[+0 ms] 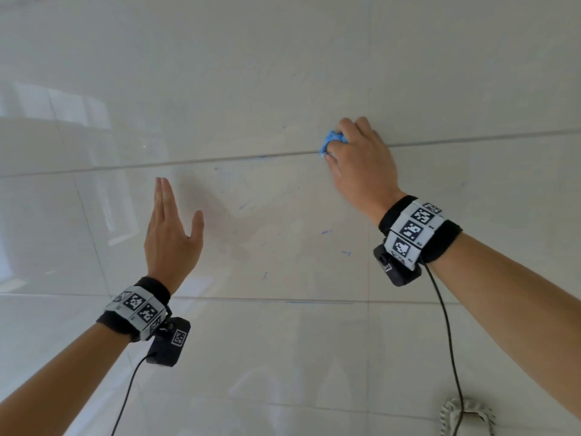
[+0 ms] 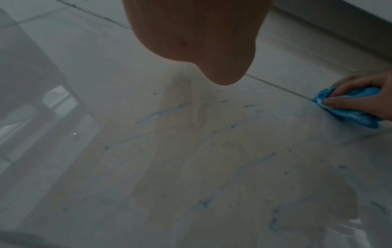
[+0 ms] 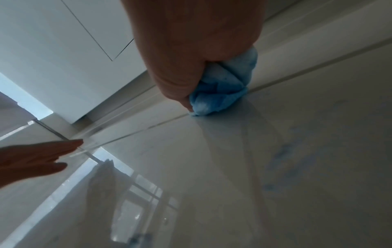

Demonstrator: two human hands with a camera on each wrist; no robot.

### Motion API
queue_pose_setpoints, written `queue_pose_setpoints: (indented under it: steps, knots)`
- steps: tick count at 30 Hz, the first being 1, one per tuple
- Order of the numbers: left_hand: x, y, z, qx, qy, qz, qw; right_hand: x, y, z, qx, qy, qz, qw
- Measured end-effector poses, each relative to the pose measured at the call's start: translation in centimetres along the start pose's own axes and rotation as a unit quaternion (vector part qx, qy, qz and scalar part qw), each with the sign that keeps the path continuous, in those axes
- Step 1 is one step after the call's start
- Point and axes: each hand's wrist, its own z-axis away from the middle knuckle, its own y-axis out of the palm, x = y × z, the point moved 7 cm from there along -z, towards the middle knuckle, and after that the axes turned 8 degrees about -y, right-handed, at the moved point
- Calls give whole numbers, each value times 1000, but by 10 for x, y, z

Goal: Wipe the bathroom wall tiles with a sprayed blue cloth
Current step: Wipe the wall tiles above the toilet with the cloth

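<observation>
My right hand (image 1: 355,152) grips a bunched blue cloth (image 1: 331,141) and presses it against the glossy pale wall tiles (image 1: 251,89), right on a horizontal grout line (image 1: 220,158). The cloth (image 3: 220,94) bulges out below my curled fingers in the right wrist view, and it shows as a blue wad (image 2: 356,107) at the right edge of the left wrist view. My left hand (image 1: 171,228) is held up lower left, fingers straight and together, thumb spread, holding nothing. Whether it touches the wall cannot be told. Faint blue smears (image 1: 327,231) mark the tile between the hands.
A second grout line (image 1: 283,300) runs lower across the wall. A white coiled hose or fitting (image 1: 465,416) sits at the bottom right, with the right wrist cable hanging past it. Window reflections (image 1: 63,105) shine on the tiles at the left.
</observation>
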Motion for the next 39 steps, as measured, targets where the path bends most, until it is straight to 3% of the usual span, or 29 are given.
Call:
queue_pose_setpoints:
  steps: [13,19,22,26,29,32,35,37,39]
  knots:
    - [124,-5,-38,27,-82,12,996,163,99,-91,-39,-32,-14,999]
    - [138,4,-35,45,-51,9,998,221,129,-125,-20,-37,-66,997]
    - [140,4,-35,45,-42,9,998,198,102,-120,-87,1,-126,988]
    - [143,9,-37,53,-38,11,998,107,35,-85,-249,120,-80,958]
    - [142,12,-38,49,-36,9,998,35,11,-59,-287,242,-41,926]
    - [140,13,-37,41,-51,24,998,12,13,-50,-314,290,-20,904]
    - [139,15,-33,29,-63,26,997,51,40,-64,-303,231,0,924]
    - [138,14,-35,28,-73,33,996,108,70,-82,-228,92,-33,969]
    - [138,13,-36,27,-78,29,996,157,89,-91,-139,-43,-56,988]
